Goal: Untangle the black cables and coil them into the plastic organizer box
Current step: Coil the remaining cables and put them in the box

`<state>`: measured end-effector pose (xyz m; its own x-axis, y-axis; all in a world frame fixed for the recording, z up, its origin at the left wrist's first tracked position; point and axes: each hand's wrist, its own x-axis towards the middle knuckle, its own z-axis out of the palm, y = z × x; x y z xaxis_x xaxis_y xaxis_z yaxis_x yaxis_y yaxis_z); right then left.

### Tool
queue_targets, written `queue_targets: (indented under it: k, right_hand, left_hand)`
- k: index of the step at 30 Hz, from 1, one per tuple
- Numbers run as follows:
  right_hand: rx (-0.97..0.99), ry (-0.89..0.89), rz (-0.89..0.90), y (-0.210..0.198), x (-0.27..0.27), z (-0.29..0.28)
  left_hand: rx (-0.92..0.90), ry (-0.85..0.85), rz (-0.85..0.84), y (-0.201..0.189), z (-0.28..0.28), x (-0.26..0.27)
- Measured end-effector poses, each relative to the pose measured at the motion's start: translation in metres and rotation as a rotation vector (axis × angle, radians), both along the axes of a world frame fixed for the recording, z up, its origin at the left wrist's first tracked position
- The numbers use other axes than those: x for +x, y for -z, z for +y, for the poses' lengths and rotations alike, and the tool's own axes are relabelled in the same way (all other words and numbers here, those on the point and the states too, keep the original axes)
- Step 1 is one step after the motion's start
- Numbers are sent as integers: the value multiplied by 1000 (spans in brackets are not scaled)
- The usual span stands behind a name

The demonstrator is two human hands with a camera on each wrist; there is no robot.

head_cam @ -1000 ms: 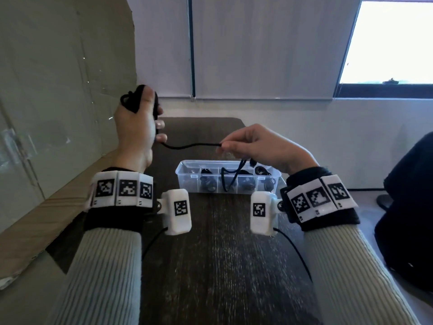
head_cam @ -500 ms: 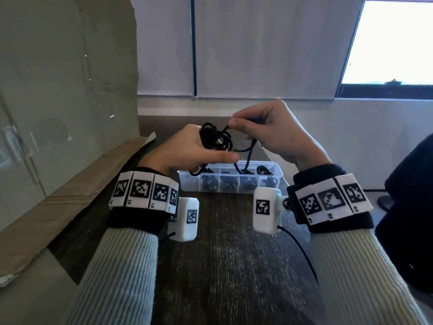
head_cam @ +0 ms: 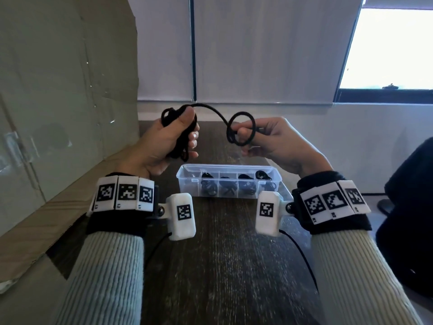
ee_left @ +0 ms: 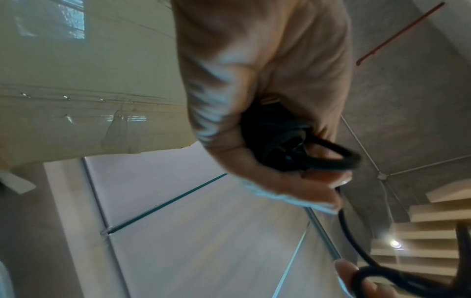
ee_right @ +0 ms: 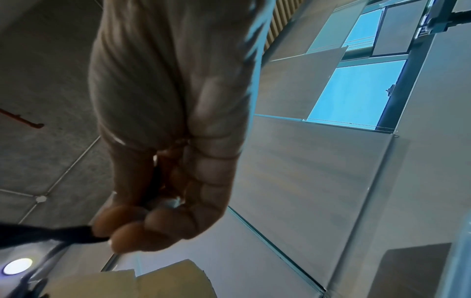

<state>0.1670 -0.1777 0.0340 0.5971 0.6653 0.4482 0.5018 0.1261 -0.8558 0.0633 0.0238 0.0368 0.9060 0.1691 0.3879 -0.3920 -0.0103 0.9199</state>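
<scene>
Both hands are raised above the dark wooden table. The left hand, at 10 o'clock from the clear plastic organizer box, has its fingers curled round a bundle of black cable. The right hand, at 1 o'clock from the box, pinches a small loop of the same cable. The box compartments hold coiled black cables.

No readable text anywhere; the wrist bands seemingly carry only black-and-white marker patterns.
</scene>
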Motion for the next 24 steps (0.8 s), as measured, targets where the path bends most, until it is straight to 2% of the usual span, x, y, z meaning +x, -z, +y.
queue_targets:
  k: [7, 12, 16, 19, 21, 24]
  right_hand:
    - [-212, 185, 93, 0, 12, -16]
    - [-89, 332, 390, -12, 19, -34]
    - [-187, 546, 341, -14, 21, -40]
    - [-219, 607, 333, -11, 21, -42]
    - [-166, 571, 378, -9, 21, -40]
    - [213, 426, 572, -12, 19, -36]
  left_hand:
    - [-259, -151, -117, -9, -3, 2]
    - [-369, -266, -247, -17, 11, -2]
    - [-395, -321, -319, -18, 13, -5]
    - [-326, -349, -312, -18, 3, -3]
    - [-262, -319, -272, -17, -3, -1]
    - [-149, -259, -184, -17, -6, 0]
